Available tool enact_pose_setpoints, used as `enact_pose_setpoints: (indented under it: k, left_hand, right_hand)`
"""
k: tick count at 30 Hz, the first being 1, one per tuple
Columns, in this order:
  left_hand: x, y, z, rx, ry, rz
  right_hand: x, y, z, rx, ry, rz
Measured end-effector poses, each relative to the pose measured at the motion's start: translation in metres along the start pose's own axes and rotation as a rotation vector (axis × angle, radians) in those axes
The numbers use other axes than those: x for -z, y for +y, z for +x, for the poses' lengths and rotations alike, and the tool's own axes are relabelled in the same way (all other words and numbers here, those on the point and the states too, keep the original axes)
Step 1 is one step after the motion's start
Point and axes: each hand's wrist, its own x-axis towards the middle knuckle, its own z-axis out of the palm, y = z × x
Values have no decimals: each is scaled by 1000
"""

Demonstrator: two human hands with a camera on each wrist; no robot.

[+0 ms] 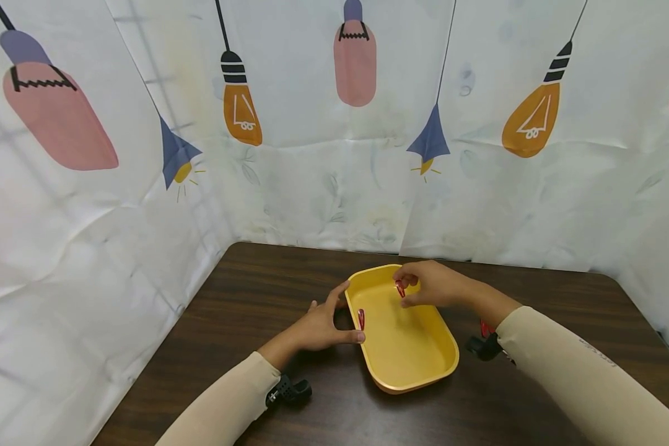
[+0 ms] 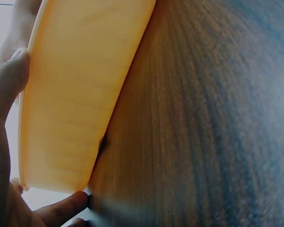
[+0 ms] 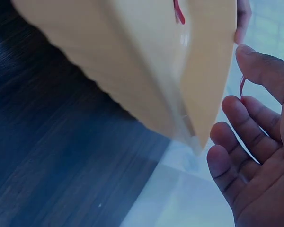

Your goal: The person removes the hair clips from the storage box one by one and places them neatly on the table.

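A yellow plastic tray [image 1: 407, 347] with rounded corners stands on the dark wooden table. My left hand [image 1: 319, 325] holds its left side, thumb on the rim and fingers spread along the outer wall. In the left wrist view the thumb [image 2: 12, 78] lies on the rim of the tray [image 2: 80, 104]. Over the tray's far right part, my right hand [image 1: 436, 283] pinches a small red looped clip [image 1: 399, 288] between thumb and fingers. The right wrist view shows this clip [image 3: 242, 87] edge-on. Another red clip [image 1: 361, 319] sits inside the tray near my left thumb.
A further red object [image 1: 486, 328] lies on the table, partly hidden by my right wrist. Dark wrist cameras [image 1: 292, 390] sit under both forearms. A white printed curtain [image 1: 312, 186] hangs behind and left of the table [image 1: 256, 291].
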Motion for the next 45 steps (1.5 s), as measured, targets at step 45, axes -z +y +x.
enact_pose_setpoints:
  k: [45]
  left_hand:
    - [2, -1, -1, -7, -14, 4]
  right_hand:
    - [8, 65, -94, -160, 170, -16]
